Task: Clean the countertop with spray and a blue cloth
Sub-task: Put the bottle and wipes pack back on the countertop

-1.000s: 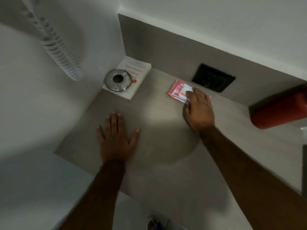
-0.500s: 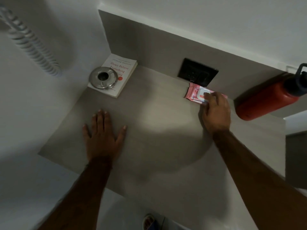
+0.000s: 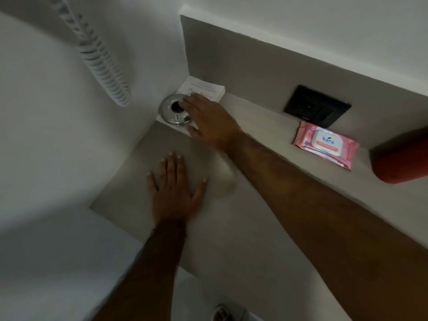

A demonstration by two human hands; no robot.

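- The grey tabletop [image 3: 266,205] fills the middle of the frame, set in a corner between white walls.
- No spray bottle or blue cloth shows anywhere in the frame.
- The left hand [image 3: 174,193] lies flat on the tabletop, lower centre, fingers spread, holding nothing.
- The right hand [image 3: 209,120] reaches to the upper centre, fingers open, over a round metal ashtray [image 3: 172,112] that sits on a white book [image 3: 203,90] in the corner.
- A pink wipes pack [image 3: 326,143] lies at the right, just below a black wall socket [image 3: 317,108].
- A red bottle [image 3: 403,158] is at the right edge.
- A white coiled cord [image 3: 102,59] hangs at the upper left.

Left hand [image 3: 176,193] flat, right hand [image 3: 209,122] outstretched
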